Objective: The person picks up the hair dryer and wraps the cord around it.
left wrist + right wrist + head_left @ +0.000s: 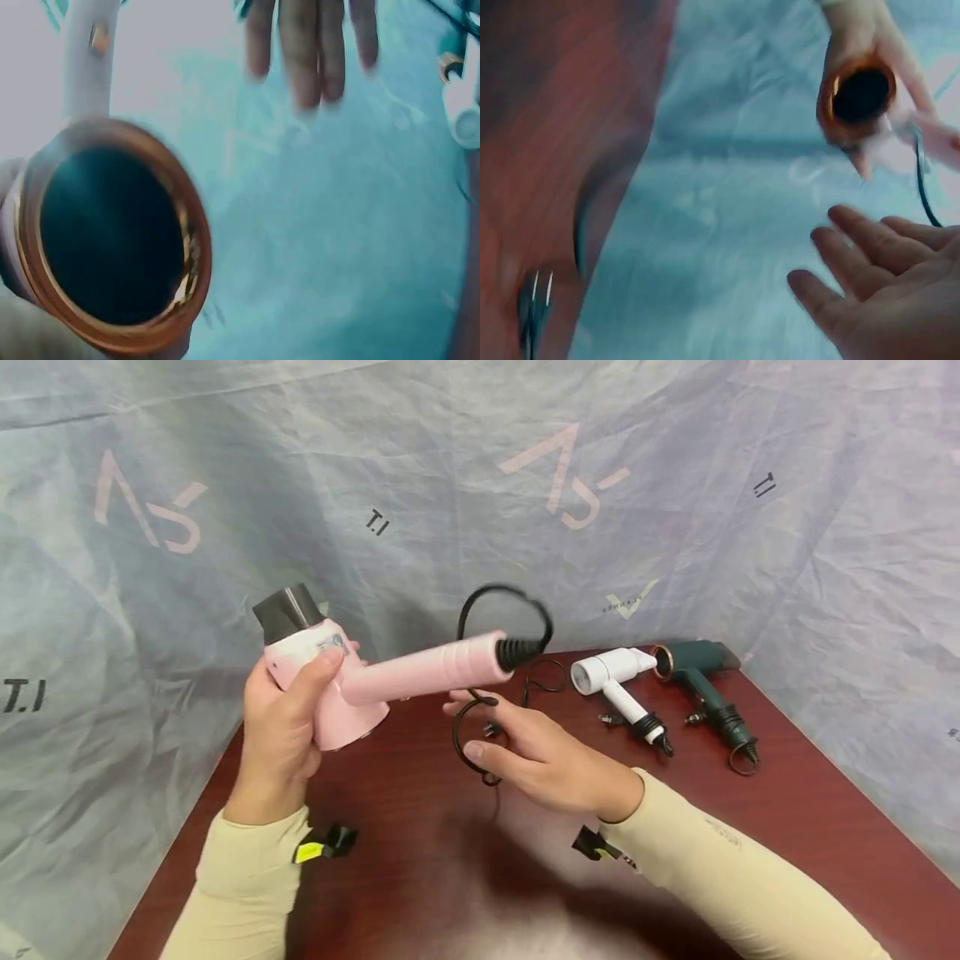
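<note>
My left hand [277,735] grips a pink hair dryer [435,672] round its barrel, above the table. The dryer's black nozzle [288,614] points up and left, and its handle reaches right. In the left wrist view, the copper-coloured rim [199,225] of its rear opening faces the camera. From the handle end, a black cord [510,587] loops up and then hangs down past my right hand [551,760]. The fingers of that hand are extended under the handle, beside the cord. A two-pin plug [536,307] shows in the right wrist view.
On the right of the dark red table [390,860] lie a white hair dryer [618,681] and a dark green one [701,681], each with its cord wound round the handle. A grey printed cloth [420,460] hangs behind and at both sides.
</note>
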Demonstrator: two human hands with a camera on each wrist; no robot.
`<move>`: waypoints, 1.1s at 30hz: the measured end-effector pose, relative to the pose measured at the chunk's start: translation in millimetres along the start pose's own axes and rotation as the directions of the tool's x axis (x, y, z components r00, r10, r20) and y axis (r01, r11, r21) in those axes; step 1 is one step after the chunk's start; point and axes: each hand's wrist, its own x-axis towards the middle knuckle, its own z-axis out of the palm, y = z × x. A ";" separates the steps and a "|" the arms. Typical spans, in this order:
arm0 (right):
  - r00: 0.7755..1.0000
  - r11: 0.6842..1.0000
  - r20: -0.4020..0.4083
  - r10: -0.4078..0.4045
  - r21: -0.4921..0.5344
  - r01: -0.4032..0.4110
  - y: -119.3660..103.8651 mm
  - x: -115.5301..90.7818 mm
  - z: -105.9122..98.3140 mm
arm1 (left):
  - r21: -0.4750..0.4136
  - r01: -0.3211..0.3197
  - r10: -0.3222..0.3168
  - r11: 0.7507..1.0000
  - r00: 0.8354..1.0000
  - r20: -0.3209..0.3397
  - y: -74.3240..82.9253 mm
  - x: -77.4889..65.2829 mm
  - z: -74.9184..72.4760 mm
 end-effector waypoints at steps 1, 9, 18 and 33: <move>1.000 0.997 -0.003 -0.017 0.073 0.017 -4.0 2.9 3.8 | -0.037 -0.037 0.036 0.999 0.999 -0.021 1.7 -1.4 6.8; 0.983 0.978 -0.064 -0.174 -0.128 0.165 -20.1 -11.9 21.6 | -0.073 -0.434 0.408 0.898 0.884 -0.228 16.8 -3.8 41.8; 0.924 0.756 -0.073 -0.375 -0.601 0.259 -45.0 -39.8 -2.5 | 0.200 -0.688 0.715 0.698 0.654 -0.246 34.6 -8.7 52.2; 0.669 0.689 -0.382 -0.637 -0.671 0.273 -62.0 -55.8 -69.7 | 0.685 -0.559 0.672 0.467 0.728 0.136 23.9 -16.5 44.3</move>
